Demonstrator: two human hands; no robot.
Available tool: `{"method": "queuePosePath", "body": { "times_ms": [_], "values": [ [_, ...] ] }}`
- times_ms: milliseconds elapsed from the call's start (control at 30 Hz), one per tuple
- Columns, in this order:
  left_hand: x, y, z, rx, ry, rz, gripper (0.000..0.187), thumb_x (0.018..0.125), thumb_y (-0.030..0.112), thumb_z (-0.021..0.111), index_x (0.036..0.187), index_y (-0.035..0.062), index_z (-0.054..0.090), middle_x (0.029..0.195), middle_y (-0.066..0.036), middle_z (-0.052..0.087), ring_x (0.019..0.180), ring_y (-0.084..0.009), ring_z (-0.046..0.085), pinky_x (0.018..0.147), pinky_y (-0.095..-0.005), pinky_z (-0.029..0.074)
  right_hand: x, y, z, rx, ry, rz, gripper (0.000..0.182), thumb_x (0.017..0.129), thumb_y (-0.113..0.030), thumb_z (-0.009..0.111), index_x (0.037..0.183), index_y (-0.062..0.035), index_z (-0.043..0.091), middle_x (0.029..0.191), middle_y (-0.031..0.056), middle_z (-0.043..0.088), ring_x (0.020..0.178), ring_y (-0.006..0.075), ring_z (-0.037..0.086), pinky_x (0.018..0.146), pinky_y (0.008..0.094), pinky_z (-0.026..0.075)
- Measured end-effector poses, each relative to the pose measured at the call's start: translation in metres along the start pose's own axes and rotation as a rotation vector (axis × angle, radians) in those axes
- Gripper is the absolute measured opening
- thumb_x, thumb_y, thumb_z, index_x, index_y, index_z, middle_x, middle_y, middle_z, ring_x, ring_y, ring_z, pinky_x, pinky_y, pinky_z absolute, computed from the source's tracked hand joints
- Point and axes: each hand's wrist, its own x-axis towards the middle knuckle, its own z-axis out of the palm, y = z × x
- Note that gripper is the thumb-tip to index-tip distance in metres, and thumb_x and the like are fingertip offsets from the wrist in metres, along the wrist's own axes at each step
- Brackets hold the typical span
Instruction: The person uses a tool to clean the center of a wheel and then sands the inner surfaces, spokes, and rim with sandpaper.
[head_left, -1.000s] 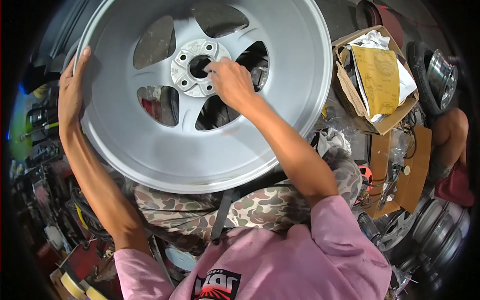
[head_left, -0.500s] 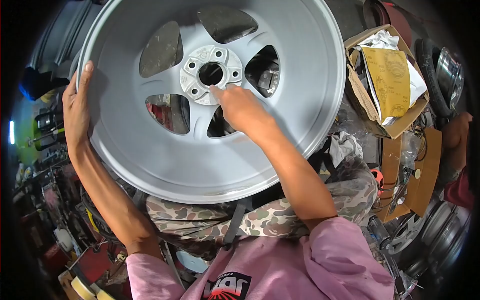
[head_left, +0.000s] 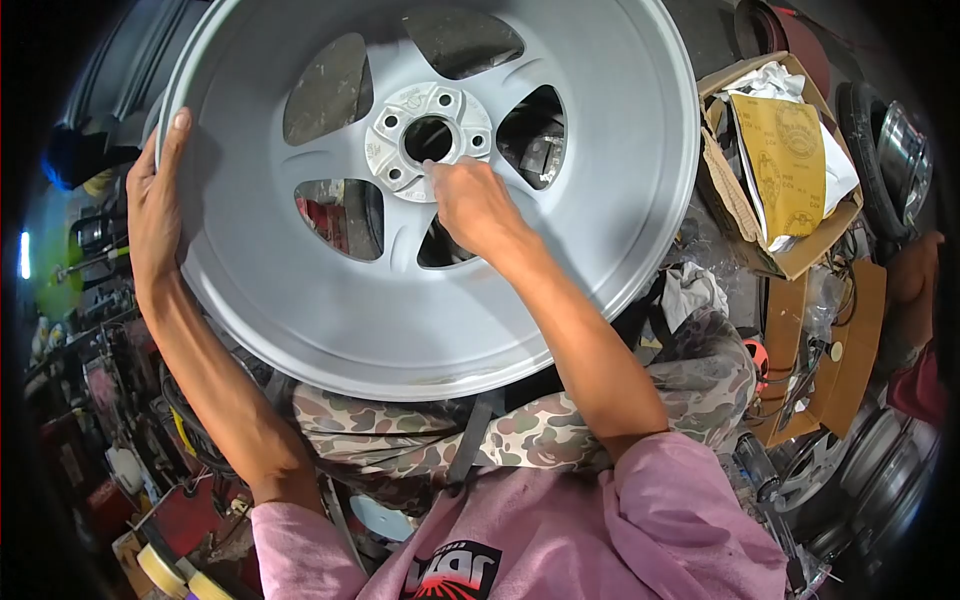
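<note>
A large grey wheel rim (head_left: 300,310) leans over my lap with its hollow inner side facing me. My left hand (head_left: 158,205) grips the rim's left edge, its thumb on the inner side and the fingers mostly behind. At the hub (head_left: 410,105), which has a round centre hole with bolt holes around it, my right hand (head_left: 475,205) has its fingers curled together. Its fingertips touch the hub just below the centre hole. Whatever they pinch, if anything, is too small to make out.
An open cardboard box (head_left: 795,265) with yellow sandpaper sheets (head_left: 785,160) and white paper stands at the upper right. Tyres and rims (head_left: 875,475) lie along the right side. Beside them shows part of another person's limb (head_left: 910,275). Cluttered tools fill the left.
The wheel rim has shifted slightly up and to the right. My right hand has moved a little with it, its fingers more curled at the hub. My left hand keeps its grip.
</note>
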Motion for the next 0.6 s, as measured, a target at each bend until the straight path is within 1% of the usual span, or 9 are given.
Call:
{"method": "queuePosePath", "body": {
  "times_ms": [33, 100, 200, 333, 400, 533, 600],
  "values": [
    [0.000, 0.001, 0.000, 0.000, 0.002, 0.001, 0.059, 0.096, 0.048, 0.067, 0.127, -0.0018, 0.067, 0.110, -0.006, 0.066, 0.107, -0.0122, 0.056, 0.101, -0.0238, 0.038, 0.002, 0.000, 0.000, 0.000, 0.000, -0.002, 0.027, 0.095, -0.007, 0.058, 0.120, -0.0038, 0.070, 0.096, 0.0291, 0.067, 0.092, 0.0466, 0.064, 0.082, 0.0513, 0.053],
    [-0.002, 0.004, 0.001, 0.028, 0.016, -0.001, 0.061, 0.095, 0.049, 0.067, 0.129, -0.0021, 0.066, 0.113, -0.008, 0.066, 0.111, -0.0136, 0.055, 0.103, -0.0253, 0.036, 0.003, 0.000, -0.003, 0.070, -0.072, 0.024, 0.029, 0.095, -0.005, 0.057, 0.122, -0.0031, 0.069, 0.096, 0.0288, 0.067, 0.094, 0.0453, 0.065, 0.084, 0.0502, 0.053],
    [-0.005, 0.009, 0.003, 0.034, 0.020, 0.012, 0.064, 0.094, 0.050, 0.067, 0.130, -0.0023, 0.066, 0.114, -0.009, 0.066, 0.114, -0.0147, 0.055, 0.105, -0.0262, 0.036, -0.002, -0.007, -0.011, 0.136, -0.081, 0.082, 0.031, 0.095, -0.005, 0.056, 0.124, -0.0019, 0.068, 0.098, 0.0287, 0.068, 0.097, 0.0446, 0.065, 0.086, 0.0490, 0.053],
    [-0.005, 0.008, 0.003, 0.068, 0.036, 0.011, 0.063, 0.095, 0.051, 0.067, 0.130, -0.0020, 0.066, 0.114, -0.010, 0.066, 0.114, -0.0150, 0.055, 0.106, -0.0271, 0.035, -0.002, -0.009, -0.012, 0.170, -0.096, 0.082, 0.031, 0.095, -0.006, 0.056, 0.124, 0.0001, 0.067, 0.100, 0.0298, 0.069, 0.098, 0.0458, 0.065, 0.088, 0.0485, 0.052],
    [-0.004, 0.004, 0.002, 0.063, 0.029, 0.007, 0.063, 0.095, 0.051, 0.066, 0.130, -0.0015, 0.066, 0.113, -0.010, 0.066, 0.114, -0.0156, 0.055, 0.107, -0.0279, 0.035, -0.004, -0.009, -0.009, 0.217, -0.040, 0.031, 0.030, 0.096, -0.006, 0.056, 0.122, 0.0012, 0.067, 0.100, 0.0299, 0.069, 0.099, 0.0464, 0.065, 0.089, 0.0489, 0.052],
    [-0.003, 0.003, 0.002, 0.037, 0.016, 0.008, 0.063, 0.095, 0.052, 0.066, 0.130, -0.0008, 0.066, 0.113, -0.009, 0.066, 0.114, -0.0159, 0.056, 0.107, -0.0282, 0.035, -0.005, -0.017, -0.006, 0.214, -0.020, 0.079, 0.029, 0.096, -0.007, 0.056, 0.121, 0.0020, 0.068, 0.100, 0.0299, 0.069, 0.099, 0.0468, 0.065, 0.090, 0.0487, 0.052],
    [-0.004, 0.004, 0.002, 0.052, 0.021, -0.060, 0.063, 0.094, 0.052, 0.066, 0.129, -0.0002, 0.067, 0.112, -0.009, 0.066, 0.113, -0.0161, 0.057, 0.107, -0.0283, 0.036, -0.006, -0.017, -0.002, 0.176, 0.021, 0.095, 0.025, 0.093, -0.002, 0.056, 0.112, 0.0043, 0.070, 0.095, 0.0312, 0.068, 0.094, 0.0468, 0.067, 0.085, 0.0502, 0.055]
  ]
}}
